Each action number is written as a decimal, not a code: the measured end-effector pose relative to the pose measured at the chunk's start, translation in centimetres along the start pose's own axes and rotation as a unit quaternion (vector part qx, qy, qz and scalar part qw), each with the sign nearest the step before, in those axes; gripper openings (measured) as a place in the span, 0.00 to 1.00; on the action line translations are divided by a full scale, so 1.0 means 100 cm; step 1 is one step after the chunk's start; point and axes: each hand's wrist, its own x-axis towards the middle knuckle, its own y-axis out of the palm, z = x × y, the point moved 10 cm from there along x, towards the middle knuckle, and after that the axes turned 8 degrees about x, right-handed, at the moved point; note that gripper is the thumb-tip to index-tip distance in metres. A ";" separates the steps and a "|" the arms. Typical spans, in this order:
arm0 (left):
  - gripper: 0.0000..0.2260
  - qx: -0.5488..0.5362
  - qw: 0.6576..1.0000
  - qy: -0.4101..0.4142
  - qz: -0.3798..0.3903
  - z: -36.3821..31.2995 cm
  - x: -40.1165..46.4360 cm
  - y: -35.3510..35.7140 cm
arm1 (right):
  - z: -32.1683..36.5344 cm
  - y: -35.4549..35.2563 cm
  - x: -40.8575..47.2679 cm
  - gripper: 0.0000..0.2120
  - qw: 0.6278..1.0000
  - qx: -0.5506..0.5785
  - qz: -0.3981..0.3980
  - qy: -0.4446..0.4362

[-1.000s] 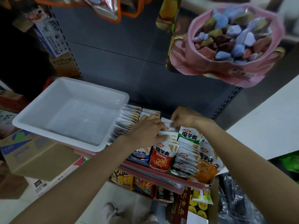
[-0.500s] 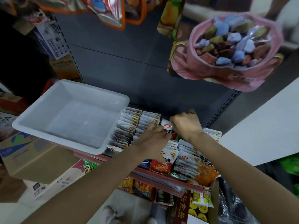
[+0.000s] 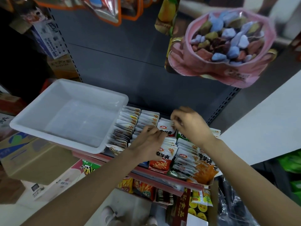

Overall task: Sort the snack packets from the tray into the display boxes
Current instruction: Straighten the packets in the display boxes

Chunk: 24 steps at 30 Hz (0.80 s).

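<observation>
1. Nearest, below the white tray [image 3: 68,118]: a shoe toe [image 3: 109,214] on the pale floor, and a lower shelf of yellow and orange snack bags [image 3: 138,186].
2. Below-left of the tray: a brown cardboard carton [image 3: 32,160] and a white printed box [image 3: 48,186].
3. Both forearms reach up from the bottom edge toward the display boxes [image 3: 162,170], which sit just right of the tray on a red-edged shelf [image 3: 146,170].
4. Snack packets [image 3: 184,152] stand upright in tight rows in the boxes: white-topped packs with red, orange and green fronts. Grey-white packets [image 3: 128,124] fill the rows touching the tray's right rim.
5. The tray is tilted and overlaps the leftmost rows; no packets show inside it.
6. Left hand [image 3: 146,142], right of the tray's near corner: fingers curled over the packet tops in the middle rows. Whether its grip pinches a packet I cannot tell; motion blur hides the fingertips.
7. Right hand [image 3: 190,124], further right of the tray: fingers curled down, grip narrow, pinching the top of a red-and-white packet [image 3: 166,129] at the back of its row.
8. Behind the tray: a dark grey back panel [image 3: 114,62] with slotted uprights.
9. Far above the tray: hanging pouches with orange trim [image 3: 110,12], and up right a pink bag picturing coloured candy stones [image 3: 224,44].
10. Far right of the tray: a white wall surface [image 3: 268,121].
</observation>
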 end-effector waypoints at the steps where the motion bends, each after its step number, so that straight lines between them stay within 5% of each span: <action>1: 0.36 -0.006 1.000 0.001 -0.006 0.001 -0.002 -0.001 | 0.000 0.008 -0.006 0.04 1.000 0.005 0.028 0.007; 4: 0.36 -0.024 0.999 -0.003 -0.029 0.004 -0.007 -0.004 | -0.005 0.040 -0.021 0.08 0.988 -0.047 0.147 0.027; 11: 0.35 -0.015 0.995 -0.015 -0.098 0.012 -0.021 -0.013 | 0.013 0.052 -0.021 0.15 0.940 -0.291 0.178 -0.024; 18: 0.33 0.055 0.986 0.007 -0.156 0.007 -0.036 -0.020 | -0.018 0.044 -0.018 0.10 0.975 -0.164 0.123 0.090; 24: 0.31 0.053 0.985 -0.003 -0.165 0.002 -0.036 -0.020 | -0.023 0.048 -0.016 0.08 0.972 -0.203 0.101 0.060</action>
